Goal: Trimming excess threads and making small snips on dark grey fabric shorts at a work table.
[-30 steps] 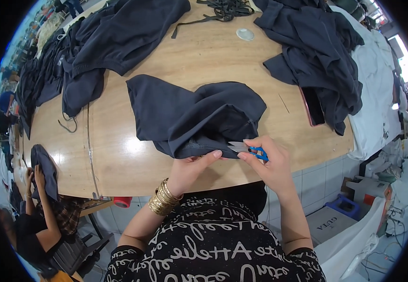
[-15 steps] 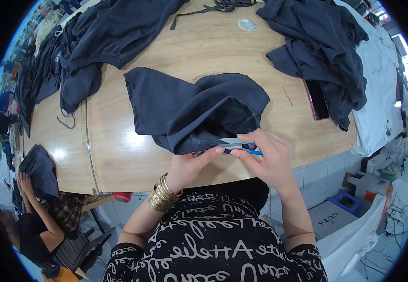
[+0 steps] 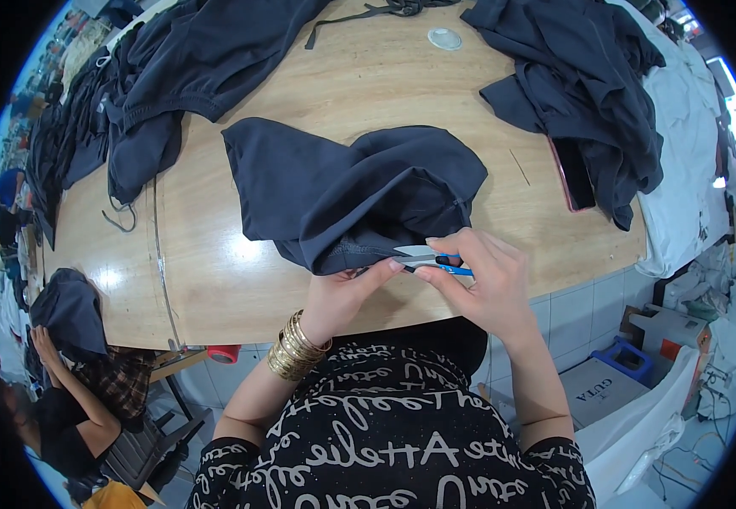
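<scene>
A dark navy garment [image 3: 287,182] lies bunched on the wooden table in front of me. My left hand [image 3: 338,297], with gold bangles at the wrist, pinches the garment's near edge by a stitched seam between thumb and fingers. Blue-handled thread snips [image 3: 454,268] are gripped in my right hand [image 3: 495,284]. Their blades point left and lie at the garment's edge, close beside my left thumb tip. Whether the blades touch a thread is too small to tell. The fingers of my left hand beneath the fabric are partly hidden.
Heaps of dark garments [image 3: 207,64] cover the table's far left, with another pile [image 3: 567,64] at the right. A phone [image 3: 576,174] lies partly under the right pile. Beyond are a round clear disc [image 3: 444,39] and a dark strap [image 3: 359,19]. A co-worker's hand [image 3: 43,346] touches dark cloth at left.
The snips have shifted slightly left, their blades now over the tip of my left thumb. Both hands keep their hold, and the garment has barely moved.
</scene>
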Demonstrator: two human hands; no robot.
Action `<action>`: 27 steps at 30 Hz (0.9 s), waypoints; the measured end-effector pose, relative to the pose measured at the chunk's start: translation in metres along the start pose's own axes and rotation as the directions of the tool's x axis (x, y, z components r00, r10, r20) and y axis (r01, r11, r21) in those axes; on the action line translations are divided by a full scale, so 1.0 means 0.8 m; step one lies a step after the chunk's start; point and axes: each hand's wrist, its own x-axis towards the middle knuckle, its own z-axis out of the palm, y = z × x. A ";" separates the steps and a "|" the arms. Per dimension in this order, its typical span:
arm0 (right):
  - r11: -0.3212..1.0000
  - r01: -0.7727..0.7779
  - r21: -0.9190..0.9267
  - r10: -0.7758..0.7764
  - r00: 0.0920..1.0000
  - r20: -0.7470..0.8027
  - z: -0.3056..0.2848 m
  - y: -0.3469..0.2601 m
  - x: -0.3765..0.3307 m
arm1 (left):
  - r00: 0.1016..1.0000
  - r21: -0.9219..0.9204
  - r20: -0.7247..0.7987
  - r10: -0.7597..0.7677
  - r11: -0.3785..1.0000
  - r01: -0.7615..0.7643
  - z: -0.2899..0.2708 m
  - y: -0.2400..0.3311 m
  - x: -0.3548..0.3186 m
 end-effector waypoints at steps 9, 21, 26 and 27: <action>1.000 0.007 0.026 -0.007 1.000 -0.016 0.002 0.001 0.002 | 1.000 -0.009 0.011 -0.014 1.000 0.014 0.000 0.003 0.000; 0.999 -0.044 0.016 0.044 0.999 -0.012 0.003 -0.001 0.000 | 1.000 -0.007 0.008 0.021 1.000 -0.021 0.003 0.003 0.000; 0.998 -0.052 0.023 0.052 0.998 -0.018 0.003 -0.002 -0.001 | 1.000 -0.002 0.014 0.016 1.000 -0.016 0.003 0.002 0.000; 0.998 -0.059 0.032 0.060 0.998 -0.017 0.003 -0.001 -0.001 | 1.000 -0.002 0.013 0.017 1.000 -0.017 0.003 0.002 0.000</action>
